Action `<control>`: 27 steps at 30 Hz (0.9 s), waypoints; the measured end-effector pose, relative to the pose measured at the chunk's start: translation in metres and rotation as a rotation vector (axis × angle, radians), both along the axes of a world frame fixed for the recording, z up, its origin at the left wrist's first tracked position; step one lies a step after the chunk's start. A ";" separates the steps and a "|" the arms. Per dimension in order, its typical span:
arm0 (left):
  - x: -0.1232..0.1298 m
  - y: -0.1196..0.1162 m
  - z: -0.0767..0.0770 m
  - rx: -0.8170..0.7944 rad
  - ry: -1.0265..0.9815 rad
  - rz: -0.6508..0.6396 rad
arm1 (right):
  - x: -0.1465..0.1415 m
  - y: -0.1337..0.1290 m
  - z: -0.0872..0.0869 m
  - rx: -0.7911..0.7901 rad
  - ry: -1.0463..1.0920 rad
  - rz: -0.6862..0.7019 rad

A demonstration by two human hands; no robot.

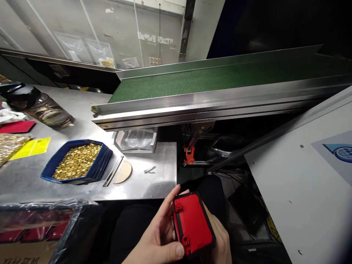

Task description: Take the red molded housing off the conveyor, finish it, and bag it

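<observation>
The left hand (161,234) is curving partly open around the red case (194,222), its thumb pressing the near-left corner. The right hand (220,238) is lying against the case's right side; its fingers are mostly hiding behind it, so their opening cannot be told. The red case is sitting just off the near-right corner of the metal table (162,183), its red face pointing up, its long axis running from far left to near right.

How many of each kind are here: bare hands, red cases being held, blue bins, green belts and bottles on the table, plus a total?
Left hand and right hand: 2
Held red case: 1
Blue bin: 1
Green belt: 1
Bottle: 1
Total: 6
</observation>
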State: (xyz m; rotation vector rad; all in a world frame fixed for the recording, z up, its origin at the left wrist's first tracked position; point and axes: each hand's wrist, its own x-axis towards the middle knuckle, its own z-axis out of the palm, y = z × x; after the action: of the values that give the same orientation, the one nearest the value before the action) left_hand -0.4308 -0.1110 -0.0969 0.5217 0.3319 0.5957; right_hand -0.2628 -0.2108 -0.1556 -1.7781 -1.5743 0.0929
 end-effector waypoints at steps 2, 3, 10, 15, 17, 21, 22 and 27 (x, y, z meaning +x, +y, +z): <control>-0.001 0.001 -0.002 -0.008 -0.013 0.001 | 0.000 0.002 0.003 0.025 -0.034 -0.003; -0.002 0.001 -0.002 -0.013 -0.019 0.003 | -0.001 0.004 0.005 0.039 -0.052 -0.003; -0.007 0.001 -0.005 -0.068 -0.042 -0.005 | 0.001 0.012 0.029 0.035 -0.142 0.056; -0.009 0.000 -0.009 -0.096 -0.039 0.014 | 0.006 0.015 0.035 0.045 -0.198 0.114; -0.009 0.000 -0.011 -0.093 -0.016 0.019 | 0.008 0.014 0.034 0.020 -0.174 0.125; -0.008 -0.001 -0.013 -0.037 0.098 0.038 | 0.012 0.012 0.032 -0.023 -0.120 0.149; -0.008 -0.001 -0.014 -0.001 0.141 0.047 | 0.012 0.012 0.032 -0.023 -0.111 0.153; -0.010 -0.001 -0.014 0.129 0.320 0.063 | 0.009 0.008 0.027 -0.003 -0.102 0.154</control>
State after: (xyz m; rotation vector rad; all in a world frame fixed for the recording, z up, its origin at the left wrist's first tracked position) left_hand -0.4404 -0.1119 -0.1108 0.7349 0.6174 0.5972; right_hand -0.2536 -0.2025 -0.1287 -1.6847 -1.7845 0.0789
